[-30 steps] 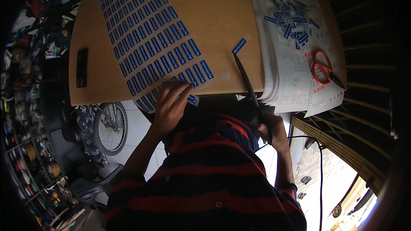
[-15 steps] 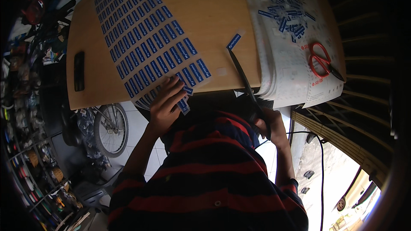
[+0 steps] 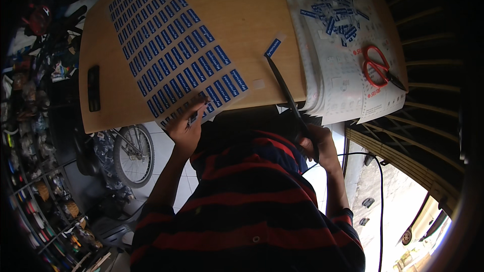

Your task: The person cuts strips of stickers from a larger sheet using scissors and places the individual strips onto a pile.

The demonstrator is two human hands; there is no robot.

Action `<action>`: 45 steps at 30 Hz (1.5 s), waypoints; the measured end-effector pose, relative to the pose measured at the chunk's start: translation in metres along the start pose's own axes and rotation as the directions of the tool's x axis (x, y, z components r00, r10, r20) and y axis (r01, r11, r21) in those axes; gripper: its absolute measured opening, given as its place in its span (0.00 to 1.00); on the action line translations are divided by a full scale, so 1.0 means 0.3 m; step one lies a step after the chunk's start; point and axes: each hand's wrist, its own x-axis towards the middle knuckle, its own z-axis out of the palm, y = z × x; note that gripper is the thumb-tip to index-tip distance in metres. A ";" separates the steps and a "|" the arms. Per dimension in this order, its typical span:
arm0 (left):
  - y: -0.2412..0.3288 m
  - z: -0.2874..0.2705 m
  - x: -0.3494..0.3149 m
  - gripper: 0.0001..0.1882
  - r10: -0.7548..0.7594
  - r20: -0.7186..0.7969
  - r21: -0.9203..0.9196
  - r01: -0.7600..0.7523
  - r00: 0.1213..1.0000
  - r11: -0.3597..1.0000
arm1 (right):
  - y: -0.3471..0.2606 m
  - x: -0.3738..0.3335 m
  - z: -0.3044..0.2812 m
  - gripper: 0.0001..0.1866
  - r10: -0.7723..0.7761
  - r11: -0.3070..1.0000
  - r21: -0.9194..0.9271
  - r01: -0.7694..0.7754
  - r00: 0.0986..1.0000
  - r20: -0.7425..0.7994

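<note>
My right hand [image 3: 322,146] grips a pair of long dark scissors [image 3: 286,88] by the handles, partly hidden by the fingers. The blades look closed and point away from me, their tip at a single loose blue label [image 3: 273,48] on the table. A large sheet of blue labels [image 3: 176,45] in rows lies to the left, its near edge bent over the table's front edge. At that edge my left hand [image 3: 185,123] is closed, its fingers pinching the sheet; a label shows between them.
A pile of cut blue labels [image 3: 335,12] lies on stacked white printed bags [image 3: 322,90] at the right of the wooden table [image 3: 242,10]. Red-handled scissors [image 3: 375,68] rest there too. A small clear scrap [image 3: 258,84] lies near the front edge. A bicycle wheel [image 3: 133,153] stands below left.
My left hand has shifted slightly left and its fingers have drawn in; the label piece that stuck out past them no longer shows there. My right hand and the scissors stay almost still.
</note>
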 end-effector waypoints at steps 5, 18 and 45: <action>-0.060 -0.001 0.118 0.07 -0.139 -0.271 -0.130 0.107 0.952 0.986 | 0.028 -0.010 -0.003 0.32 -0.026 0.999 0.025 0.026 0.999 -0.024; 0.275 0.551 0.781 0.13 0.605 -0.245 -0.102 -0.641 0.757 0.761 | -0.016 -0.138 0.007 0.32 -0.034 0.984 0.164 0.072 0.974 -0.225; 0.079 0.393 0.497 0.14 0.363 0.371 -0.185 -0.316 0.854 0.931 | 0.055 -0.138 -0.011 0.35 0.000 0.980 0.197 0.025 0.992 -0.125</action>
